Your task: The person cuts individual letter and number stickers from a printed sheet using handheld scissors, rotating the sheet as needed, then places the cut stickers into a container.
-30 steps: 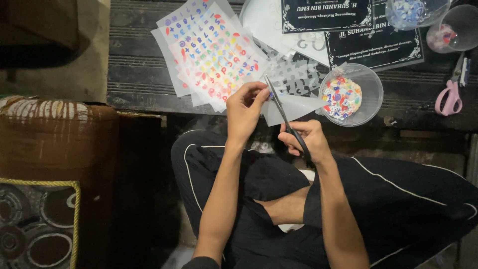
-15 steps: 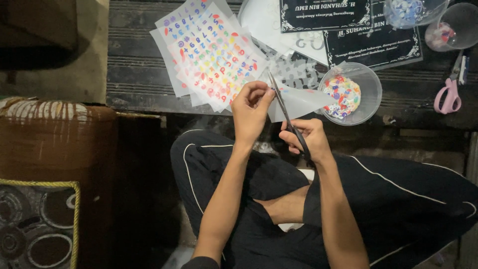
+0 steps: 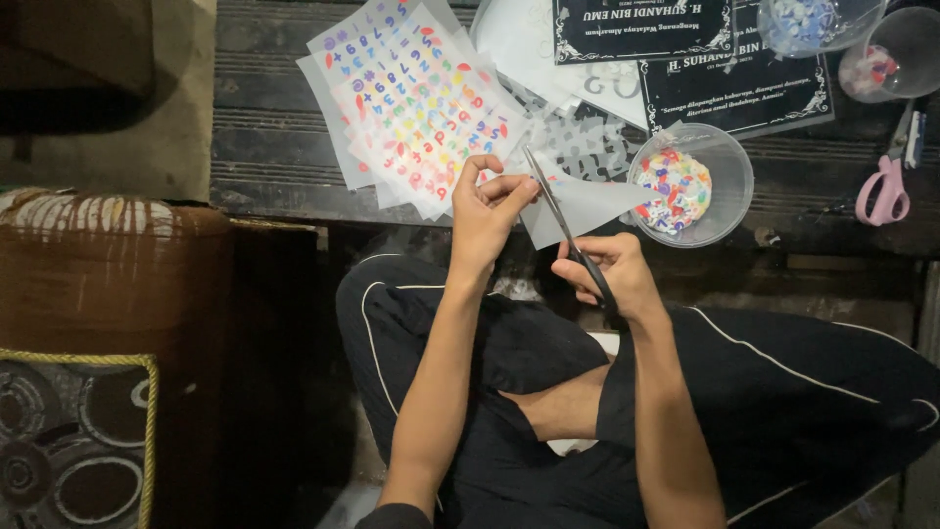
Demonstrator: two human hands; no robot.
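Nearest the camera: crossed legs in black trousers w/ white piping (image 3: pixel 783 362), both forearms reaching fwd over the lap.

Right hand (image 3: pixel 609 276) is gripping the handles of the black scissors (image 3: pixel 563 227), fingers closed through the loops. Scissors' long axis is running from that hand up and to the left, tips ending right by the left fingertips. Blades are looking nearly closed, though the view is too dim to be sure.

Left hand (image 3: pixel 487 217) is sitting just left of the blade tips, thumb and fingers pinching something small, prob. a bit of sticker sheet; can't make out the piece itself. So the pinched bit is lying at the scissor tips, left hand nearer to it, right hand further back along the blades.

Just beyond the hands, a pale backing sheet (image 3: pixel 587 201) is lying under the blades at the edge of the dark wooden table (image 3: pixel 264 147). Left of that, a fanned stack of coloured number sticker sheets (image 3: pixel 416 103). Right, a clear round bowl (image 3: pixel 734 181) holding cut coloured pieces. Further right, pink-handled scissors (image 3: pixel 886 181), well apart. At the far edge, black printed cards (image 3: pixel 744 93) and two more clear cups (image 3: pixel 896 54).
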